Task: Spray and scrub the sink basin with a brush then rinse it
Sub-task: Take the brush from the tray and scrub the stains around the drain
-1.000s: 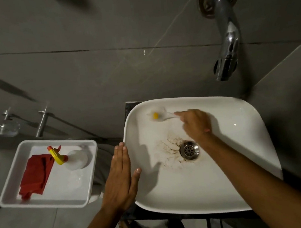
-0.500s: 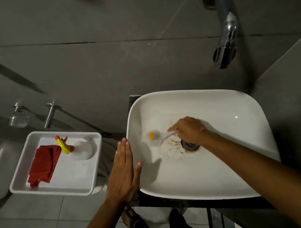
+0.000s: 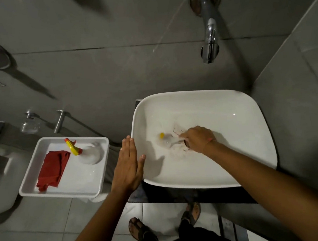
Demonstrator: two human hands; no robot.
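- My right hand (image 3: 198,139) is closed around the handle of the brush (image 3: 166,140), low in the white sink basin (image 3: 234,152), beside a patch of brown grime near the basin's centre.
- The brush lies nearly level across the basin floor, its long axis running left to right; the pale head with a yellow spot points left, toward the basin's left wall, and the handle runs back to the right into my fist.
- The brush head is blurred, so I cannot tell the bristles apart or see just how they meet the porcelain.
- My fist covers most of the drain; only a dark edge shows under the knuckles.
- My left hand (image 3: 128,164) is open and flat, fingers together and pointing away from me, thumb spread onto the basin's left rim, holding nothing.
- A chrome tap (image 3: 209,37) juts from the grey tiled wall above the basin's far right side, spout aimed down.
- Left of the basin sits a white tray (image 3: 64,192), well apart from the brush.
- In the tray, a spray bottle (image 3: 89,153) lies on its side, its yellow and red trigger head pointing to the far left, just beside a crumpled red cloth (image 3: 52,170).
- Below the basin's near edge, two sandalled feet stand on the pale floor tiles.
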